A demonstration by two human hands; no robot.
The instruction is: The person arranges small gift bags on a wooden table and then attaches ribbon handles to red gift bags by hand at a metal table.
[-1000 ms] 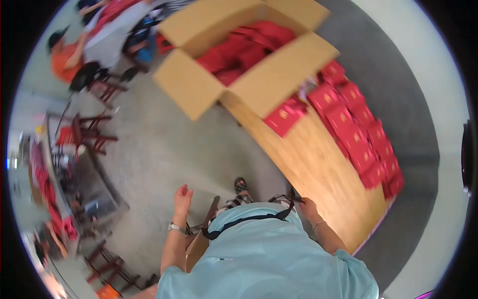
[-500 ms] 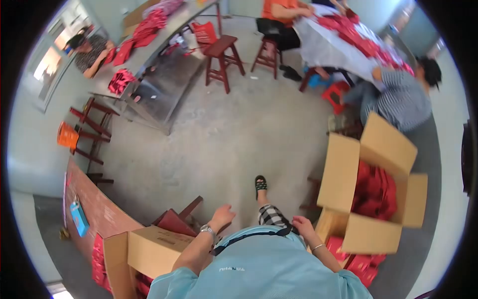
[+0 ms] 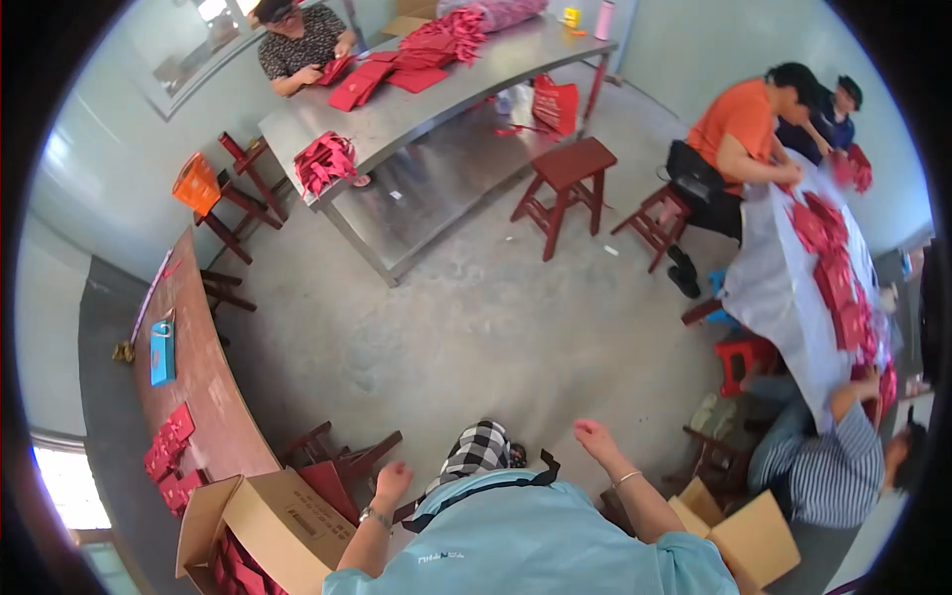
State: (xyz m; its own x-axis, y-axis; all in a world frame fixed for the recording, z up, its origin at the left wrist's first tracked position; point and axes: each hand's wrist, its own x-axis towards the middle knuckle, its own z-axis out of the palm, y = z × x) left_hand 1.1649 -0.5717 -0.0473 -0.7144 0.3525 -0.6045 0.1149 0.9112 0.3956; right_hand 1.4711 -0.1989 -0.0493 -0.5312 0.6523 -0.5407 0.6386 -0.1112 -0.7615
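Observation:
My left hand (image 3: pixel 394 481), with a watch on its wrist, hangs in front of my body. Its fingers are loosely curled and nothing shows in them. My right hand (image 3: pixel 593 437), with a bracelet on the wrist, is held forward over the floor, its fingers curled in and no object visible. Neither hand touches anything. Nearest to the left one is a dark red wooden stool (image 3: pixel 332 486), beside an open cardboard box (image 3: pixel 297 516) with red items inside. Flaps of another cardboard box (image 3: pixel 759 535) lie below my right forearm.
A metal table (image 3: pixel 416 124) bears red pieces, with a person (image 3: pixel 302 50) at it. On the right, several people work at a cloth-covered table (image 3: pixel 769 263). A stool (image 3: pixel 570 169) stands ahead. A brown tabletop (image 3: pixel 203 347) holds red packets (image 3: pixel 171 441) and a blue box (image 3: pixel 163 350).
My view has turned rightward, and the right-hand box has mostly slipped out of the lower right. My right hand has swung forward; my left hand has drawn back and lower.

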